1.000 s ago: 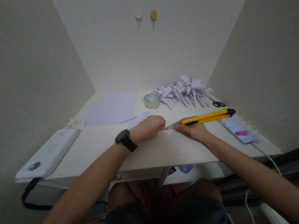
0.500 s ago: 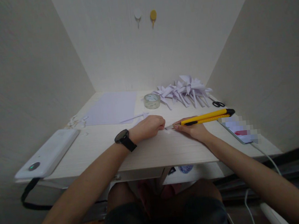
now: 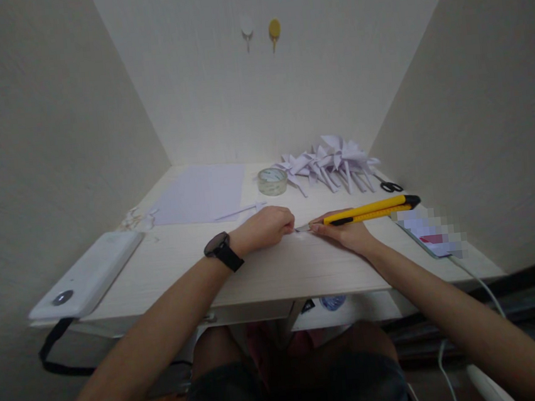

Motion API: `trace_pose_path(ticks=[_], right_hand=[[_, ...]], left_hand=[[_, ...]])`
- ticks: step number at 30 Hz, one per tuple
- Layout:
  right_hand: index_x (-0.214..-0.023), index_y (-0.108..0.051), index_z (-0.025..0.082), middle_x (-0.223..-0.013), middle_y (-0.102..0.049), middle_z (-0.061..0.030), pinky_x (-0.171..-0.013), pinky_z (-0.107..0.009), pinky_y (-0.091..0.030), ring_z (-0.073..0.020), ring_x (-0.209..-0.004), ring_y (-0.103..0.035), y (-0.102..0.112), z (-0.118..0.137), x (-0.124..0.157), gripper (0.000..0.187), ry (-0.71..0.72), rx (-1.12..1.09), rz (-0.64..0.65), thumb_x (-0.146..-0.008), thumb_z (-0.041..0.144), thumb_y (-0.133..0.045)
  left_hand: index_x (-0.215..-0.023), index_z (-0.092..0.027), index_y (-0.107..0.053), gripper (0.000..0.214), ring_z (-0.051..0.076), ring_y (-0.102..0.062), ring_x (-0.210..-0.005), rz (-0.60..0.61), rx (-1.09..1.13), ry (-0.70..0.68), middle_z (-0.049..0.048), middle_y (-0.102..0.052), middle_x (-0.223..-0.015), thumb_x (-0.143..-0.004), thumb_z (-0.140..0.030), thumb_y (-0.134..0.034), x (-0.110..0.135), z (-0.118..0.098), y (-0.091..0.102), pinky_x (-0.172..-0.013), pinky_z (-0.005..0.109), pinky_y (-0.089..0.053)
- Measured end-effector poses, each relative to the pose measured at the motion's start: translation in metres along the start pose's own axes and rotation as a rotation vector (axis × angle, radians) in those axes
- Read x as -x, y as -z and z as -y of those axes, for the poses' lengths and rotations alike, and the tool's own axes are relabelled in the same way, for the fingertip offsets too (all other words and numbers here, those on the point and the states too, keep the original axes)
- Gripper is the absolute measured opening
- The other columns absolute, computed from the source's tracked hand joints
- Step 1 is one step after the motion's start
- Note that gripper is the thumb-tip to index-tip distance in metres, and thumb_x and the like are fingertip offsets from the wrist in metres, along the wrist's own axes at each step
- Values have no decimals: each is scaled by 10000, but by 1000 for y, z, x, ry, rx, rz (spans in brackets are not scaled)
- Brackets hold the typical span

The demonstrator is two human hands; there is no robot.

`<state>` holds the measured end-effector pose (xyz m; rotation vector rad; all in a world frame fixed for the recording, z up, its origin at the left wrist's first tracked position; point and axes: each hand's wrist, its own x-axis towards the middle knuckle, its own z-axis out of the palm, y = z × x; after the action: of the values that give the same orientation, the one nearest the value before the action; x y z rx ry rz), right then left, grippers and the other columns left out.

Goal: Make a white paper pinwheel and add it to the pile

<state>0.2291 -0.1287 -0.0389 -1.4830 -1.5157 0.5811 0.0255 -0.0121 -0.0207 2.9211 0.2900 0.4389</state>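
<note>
My right hand (image 3: 343, 231) grips a yellow and black utility knife (image 3: 372, 209) near its front end, the handle leaning back to the right. The bare blade points left, close above the white desk (image 3: 256, 277). Just left of the blade tip, my left hand (image 3: 270, 224) is closed with its fingers curled in. Whatever those fingers pinch is too small or hidden to make out. A thin piece of white paper (image 3: 238, 212) lies behind my left hand. Beyond it stands a roll of clear tape (image 3: 272, 182).
Several white paper pinwheels (image 3: 330, 160) are heaped at the back right, beside black-handled scissors (image 3: 392, 186). A phone (image 3: 427, 235) with a cable lies on the right. On the left are a paper sheet (image 3: 200, 191), paper scraps (image 3: 139, 219) and a white device (image 3: 88, 274).
My left hand has shifted very slightly to the left. My right hand and the utility knife look almost unmoved.
</note>
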Motion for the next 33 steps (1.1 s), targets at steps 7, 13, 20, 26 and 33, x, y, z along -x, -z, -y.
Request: trace_pose_path(ticks=[7,13,20,26,33], right_hand=[[-775,-760,247,-808,-769,-38,-761,-386,-573,-241,-750,-705,-5,7,4,201,34,102,-61,-768,435,-687],[-748,-744,244,-825,-769,-47,-873,-427,-564,-261,-813,-720,-12,12,6,141,35,137,-151,-789,368,-692],[-785,-775,262,-876,-783,-42,-797,-409,-600,-261,-804,-735,-3,6,5,150,125,74,-18,-770,402,-723],[-796,-766,242,-854,-783,-38,-787,-372,-602,-234,-789,-734,-3,6,2,182,131,81,-18,-770,413,-710],[-759,-779,251,-812,-775,-33,-803,-383,-575,-232,-770,-711,-7,6,3,132,82,-7,-91,-728,378,-760]], left_hand=[[-829,-141,-681,160,174,-621,-835,-27,-40,-44,69,-688,-896,-894,-131,-536,3,-3,2,-792,290,-445],[-856,-131,-677,179,185,-624,-850,-72,-93,-55,83,-689,-907,-934,-189,-527,1,-3,1,-791,305,-437],[-846,-129,-688,193,187,-632,-832,-92,-121,-83,89,-701,-891,-938,-192,-529,2,-1,0,-789,314,-437],[-832,-134,-697,191,185,-639,-825,-103,-102,-119,85,-705,-867,-928,-174,-537,0,1,-3,-794,309,-449],[-841,-128,-702,198,189,-644,-821,-108,-101,-96,89,-711,-867,-935,-173,-535,0,2,-5,-794,316,-457]])
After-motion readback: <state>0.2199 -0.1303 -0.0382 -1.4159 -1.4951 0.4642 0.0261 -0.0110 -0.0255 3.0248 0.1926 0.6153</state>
